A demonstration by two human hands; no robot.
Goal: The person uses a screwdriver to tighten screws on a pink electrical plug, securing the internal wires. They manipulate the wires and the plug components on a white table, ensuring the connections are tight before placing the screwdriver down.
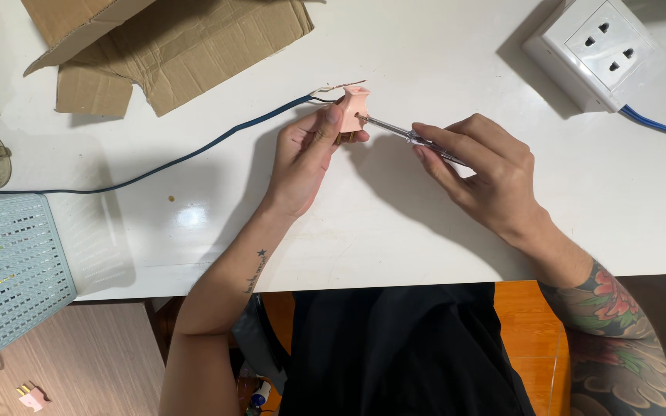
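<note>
Fingers [325, 131] of our left hand [302, 158] pinch the pink plug [354, 108].
Our right hand [483, 169] grips the screwdriver [406, 135] in its screw; wires look joined, cover not yet on.

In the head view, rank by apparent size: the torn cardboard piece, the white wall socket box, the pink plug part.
1. Torn brown cardboard piece, largest, though cut by the frame edge.
2. White square wall socket box.
3. Small pink plastic plug part, partly covered by the left hand, smallest.

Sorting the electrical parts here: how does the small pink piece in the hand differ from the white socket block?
The pink plug piece is small, held off the table by the left hand; the white socket block is larger, lying on the table. The pink one has a dark cable, the white one a blue cable. Both are wired.
</note>
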